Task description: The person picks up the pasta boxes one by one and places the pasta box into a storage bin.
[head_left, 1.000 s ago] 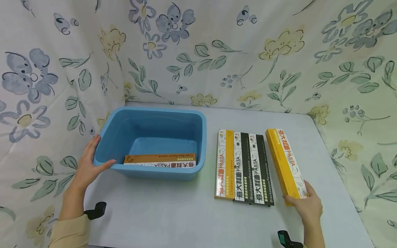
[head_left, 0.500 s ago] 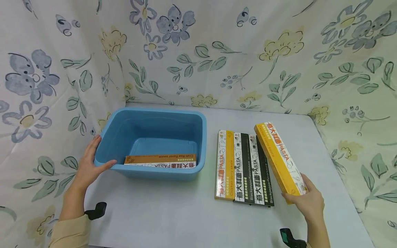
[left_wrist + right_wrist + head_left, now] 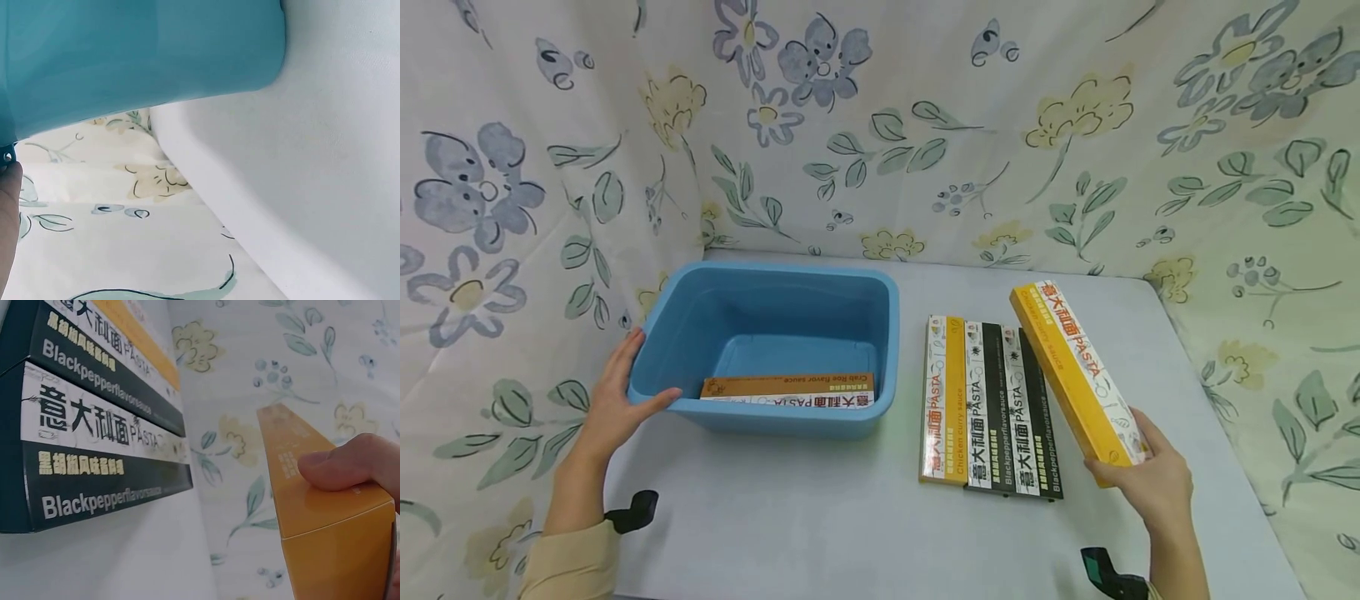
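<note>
1. Head view: the right hand (image 3: 1157,483) is grasping the lower end of a yellow pasta box (image 3: 1078,375), slanting at the frame's right.
2. At left, the left hand (image 3: 613,408) is resting extended fingers and a spread thumb on the blue bin (image 3: 775,423).
3. At center right, a row of three boxes (image 3: 991,400) is lying on the desk (image 3: 820,533).
4. Holding one end only is risking a tip or twist; swinging low leftward could be knocking the row askew.
</note>
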The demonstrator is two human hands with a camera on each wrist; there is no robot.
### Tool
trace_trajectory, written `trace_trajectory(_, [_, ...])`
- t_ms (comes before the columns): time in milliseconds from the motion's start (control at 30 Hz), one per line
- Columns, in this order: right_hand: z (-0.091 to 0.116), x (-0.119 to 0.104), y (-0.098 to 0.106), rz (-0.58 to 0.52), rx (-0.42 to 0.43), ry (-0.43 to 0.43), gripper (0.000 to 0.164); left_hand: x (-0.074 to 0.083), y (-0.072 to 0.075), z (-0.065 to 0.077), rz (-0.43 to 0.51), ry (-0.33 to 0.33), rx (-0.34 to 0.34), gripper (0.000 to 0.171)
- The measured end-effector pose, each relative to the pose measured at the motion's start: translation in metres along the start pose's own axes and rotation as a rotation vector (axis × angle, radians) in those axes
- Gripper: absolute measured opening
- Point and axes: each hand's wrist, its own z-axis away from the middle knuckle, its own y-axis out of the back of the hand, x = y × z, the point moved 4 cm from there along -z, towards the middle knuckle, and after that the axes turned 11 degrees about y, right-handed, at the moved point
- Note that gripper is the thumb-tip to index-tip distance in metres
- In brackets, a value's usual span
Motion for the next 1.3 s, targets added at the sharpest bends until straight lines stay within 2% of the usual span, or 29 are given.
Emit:
trace_trajectory(233, [0.003, -0.01, 0.004, 0.012, 0.005, 0.038, 0.102, 0.001, 0.0, 0.001, -0.005, -0.002, 0.003, 0.095])
trace_trajectory(733, [0.014, -0.034, 0.01, -0.044, -0.018, 0.11, 0.105, 0.001, 0.0, 0.001, -0.006, 0.012, -0.004, 0.095])
trace_trajectory(1033, [0.017, -0.05, 0.007, -0.073, -0.056, 0.232, 0.104, 0.0, 0.001, 0.001, -0.014, 0.027, -0.003, 0.095])
trace_trajectory(1300, [0.013, -0.061, -0.002, -0.125, -0.138, 0.346, 0.1, 0.002, 0.0, 0.001, -0.015, 0.016, -0.005, 0.095])
